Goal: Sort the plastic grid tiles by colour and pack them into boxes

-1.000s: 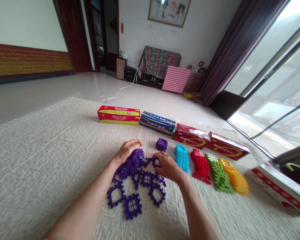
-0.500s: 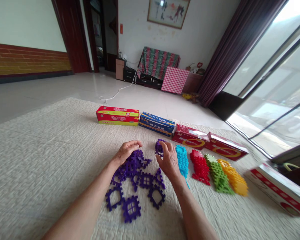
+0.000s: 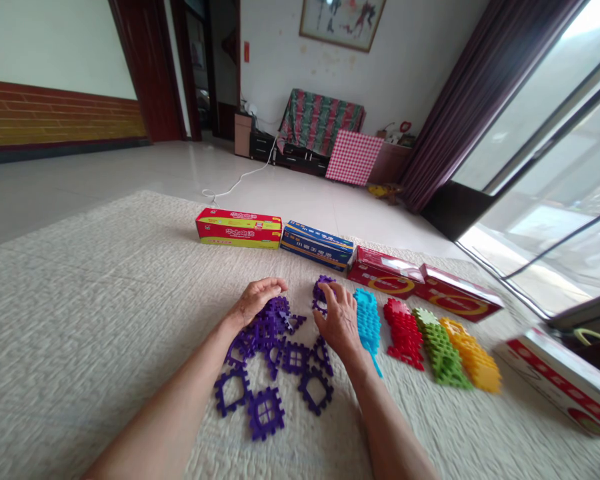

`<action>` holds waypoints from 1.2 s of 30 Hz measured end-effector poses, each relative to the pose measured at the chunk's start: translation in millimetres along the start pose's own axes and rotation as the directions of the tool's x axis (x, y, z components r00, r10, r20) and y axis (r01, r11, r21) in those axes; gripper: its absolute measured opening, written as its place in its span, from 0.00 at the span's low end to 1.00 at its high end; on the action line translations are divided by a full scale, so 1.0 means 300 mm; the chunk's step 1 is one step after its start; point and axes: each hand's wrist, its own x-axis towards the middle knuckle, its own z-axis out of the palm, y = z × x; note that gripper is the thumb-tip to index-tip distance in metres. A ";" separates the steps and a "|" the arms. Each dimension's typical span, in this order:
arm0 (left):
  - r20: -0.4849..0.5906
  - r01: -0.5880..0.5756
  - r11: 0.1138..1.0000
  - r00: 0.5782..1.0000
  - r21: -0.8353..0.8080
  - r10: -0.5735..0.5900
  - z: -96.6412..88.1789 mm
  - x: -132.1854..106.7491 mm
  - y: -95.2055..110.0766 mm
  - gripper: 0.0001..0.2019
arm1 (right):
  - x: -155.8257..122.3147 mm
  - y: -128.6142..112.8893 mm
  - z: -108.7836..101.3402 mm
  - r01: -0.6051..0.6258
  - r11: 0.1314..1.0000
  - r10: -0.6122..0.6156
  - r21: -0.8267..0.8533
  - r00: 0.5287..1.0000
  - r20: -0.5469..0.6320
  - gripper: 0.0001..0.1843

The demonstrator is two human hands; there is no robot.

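Observation:
My left hand (image 3: 258, 300) hovers at the far edge of a loose heap of purple notched plastic building pieces (image 3: 266, 330). Its fingers are curled together with the thumb close under them; whatever lies inside the curl is hidden. My right hand (image 3: 339, 317) is open, thumb apart from bent fingers, with the fingertips at a small purple stack (image 3: 322, 285) beyond the heap. Nearer to me lie single flat pieces: a purple window square (image 3: 266, 402), an arched purple frame (image 3: 220, 393) and a purple many-sided frame (image 3: 303, 390). Just right of my right hand runs a light-blue row of pieces (image 3: 367, 319).
Rows of red pieces (image 3: 404, 333), green pieces (image 3: 441, 353) and yellow pieces (image 3: 475, 360) lie to the right. Behind stand a red-yellow box (image 3: 239, 230), a blue box (image 3: 317, 245) and two dark red boxes (image 3: 385, 272). A white-red box (image 3: 560, 380) lies at far right.
The view has shifted slightly. Both hands keep nearly the same pose, and more of the purple stack shows beside my right fingertips. The other purple pieces stay where they were.

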 end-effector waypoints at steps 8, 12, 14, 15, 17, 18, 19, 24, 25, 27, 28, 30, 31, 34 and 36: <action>0.018 -0.045 0.999 0.999 0.006 0.045 0.001 -0.003 0.009 0.14 | 0.000 -0.070 -0.050 0.146 0.908 -0.259 0.393 0.933 0.251 0.18; 0.008 -0.039 0.999 0.999 0.004 0.039 0.004 -0.005 0.019 0.13 | -0.011 -0.092 -0.045 0.097 0.929 -0.233 0.356 0.903 0.360 0.22; 0.004 -0.031 0.999 0.999 -0.006 0.031 0.004 -0.006 0.023 0.13 | -0.013 -0.097 -0.041 0.070 0.945 -0.200 0.321 0.898 0.392 0.22; 0.005 -0.022 1.000 1.000 -0.014 0.023 0.004 -0.006 0.024 0.13 | -0.014 -0.100 -0.042 0.064 0.948 -0.194 0.313 0.894 0.404 0.20; 0.010 0.002 1.000 1.000 -0.031 -0.002 0.002 -0.006 0.023 0.14 | -0.015 -0.107 -0.051 0.071 0.942 -0.215 0.328 0.878 0.428 0.16; 0.011 0.020 0.999 1.000 -0.040 -0.019 0.002 -0.005 0.021 0.14 | -0.015 -0.112 -0.058 0.075 0.933 -0.237 0.351 0.864 0.445 0.13; 0.011 0.041 0.998 0.999 -0.052 -0.040 0.001 -0.004 0.018 0.15 | -0.014 -0.117 -0.065 0.074 0.922 -0.261 0.379 0.844 0.469 0.10; -0.006 0.112 0.984 0.993 -0.141 -0.114 -0.001 0.002 -0.002 0.19 | -0.009 -0.146 -0.064 0.041 0.923 -0.211 0.384 0.887 0.412 0.07; -0.002 0.114 0.981 0.993 -0.155 -0.116 -0.001 0.003 -0.004 0.19 | -0.008 -0.148 -0.053 0.046 0.928 -0.181 0.369 0.922 0.342 0.08; 0.007 0.114 0.978 0.993 -0.176 -0.115 0.000 0.002 -0.003 0.18 | -0.006 -0.149 -0.023 0.069 0.926 -0.163 0.371 0.960 0.228 0.15; 0.013 0.114 0.977 0.993 -0.182 -0.113 0.000 0.002 -0.001 0.18 | -0.006 -0.148 -0.007 0.085 0.919 -0.173 0.384 0.964 0.201 0.18; 0.019 0.112 0.975 0.994 -0.192 -0.110 0.001 -0.001 0.005 0.17 | -0.007 -0.146 0.022 0.106 0.912 -0.200 0.397 0.959 0.203 0.22; 0.021 0.110 0.975 0.994 -0.193 -0.108 0.001 -0.002 0.007 0.17 | -0.007 -0.145 0.034 0.104 0.916 -0.200 0.388 0.955 0.218 0.23; 0.044 0.102 0.979 0.994 -0.175 -0.096 -0.002 -0.005 0.009 0.19 | -0.009 -0.144 0.060 0.056 0.938 -0.155 0.342 0.950 0.270 0.22; 0.070 0.095 0.985 0.994 -0.147 -0.085 -0.006 -0.005 0.005 0.20 | -0.009 -0.143 0.075 0.001 0.934 -0.107 0.356 0.955 0.277 0.22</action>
